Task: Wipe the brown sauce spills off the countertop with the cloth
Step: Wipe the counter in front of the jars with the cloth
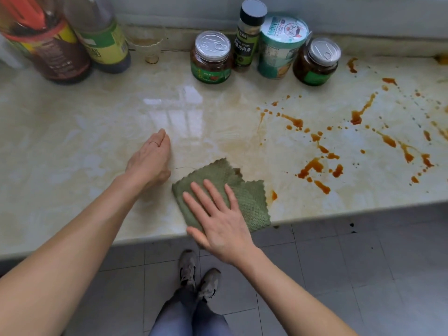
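A green cloth (249,202) lies flat near the front edge of the pale marble countertop (72,146). My right hand (218,221) presses flat on the cloth with fingers spread. My left hand (150,158) rests on its edge on the bare counter just left of the cloth, fingers together, holding nothing. Brown sauce spills (312,166) spread in streaks and drops over the right part of the counter, from beside the cloth to the right edge. One small drop (274,195) sits right next to the cloth. A faint smeared patch (232,144) lies behind the cloth.
Along the back wall stand two large bottles (60,44), a small glass (148,42), two jars with metal lids (211,59), a spice bottle (247,35) and a teal cup container (278,47). The counter's front edge (339,214) drops to a grey tiled floor with my shoes.
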Demonstrator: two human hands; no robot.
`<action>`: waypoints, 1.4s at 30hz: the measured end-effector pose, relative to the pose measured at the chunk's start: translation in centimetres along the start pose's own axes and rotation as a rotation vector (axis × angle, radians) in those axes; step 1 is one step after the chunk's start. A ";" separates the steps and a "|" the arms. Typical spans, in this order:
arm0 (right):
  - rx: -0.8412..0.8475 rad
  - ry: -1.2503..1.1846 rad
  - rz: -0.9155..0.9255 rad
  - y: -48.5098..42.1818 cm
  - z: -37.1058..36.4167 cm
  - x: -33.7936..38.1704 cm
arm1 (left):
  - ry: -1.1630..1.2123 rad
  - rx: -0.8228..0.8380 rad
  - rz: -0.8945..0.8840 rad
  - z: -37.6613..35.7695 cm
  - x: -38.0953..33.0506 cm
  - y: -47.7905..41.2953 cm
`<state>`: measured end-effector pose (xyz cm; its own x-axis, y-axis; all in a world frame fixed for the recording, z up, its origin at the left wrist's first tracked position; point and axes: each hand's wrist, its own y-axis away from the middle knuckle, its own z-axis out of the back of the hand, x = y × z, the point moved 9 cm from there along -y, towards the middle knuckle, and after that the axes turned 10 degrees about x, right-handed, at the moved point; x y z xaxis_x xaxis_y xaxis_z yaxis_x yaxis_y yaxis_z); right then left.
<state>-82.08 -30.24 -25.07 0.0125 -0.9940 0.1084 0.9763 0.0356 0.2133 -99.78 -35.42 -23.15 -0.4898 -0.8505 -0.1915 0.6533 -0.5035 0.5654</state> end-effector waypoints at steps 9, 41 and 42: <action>-0.001 0.079 0.107 4.0 -0.3 -6.4 | 0.003 0.011 0.018 -0.2 0.2 -0.1; -0.028 -0.097 -0.154 2.9 -0.2 -5.7 | -0.100 -0.002 -0.014 -2.9 -6.7 0.0; -0.019 -0.084 -0.114 2.2 0.1 -6.4 | -0.101 0.000 -0.014 -2.8 -6.7 0.0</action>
<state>-79.98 -23.76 -25.23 -0.1157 -0.9794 0.1654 0.9743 -0.0795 0.2108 -94.91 -30.19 -24.11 -0.5545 -0.8240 -0.1169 0.6465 -0.5149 0.5630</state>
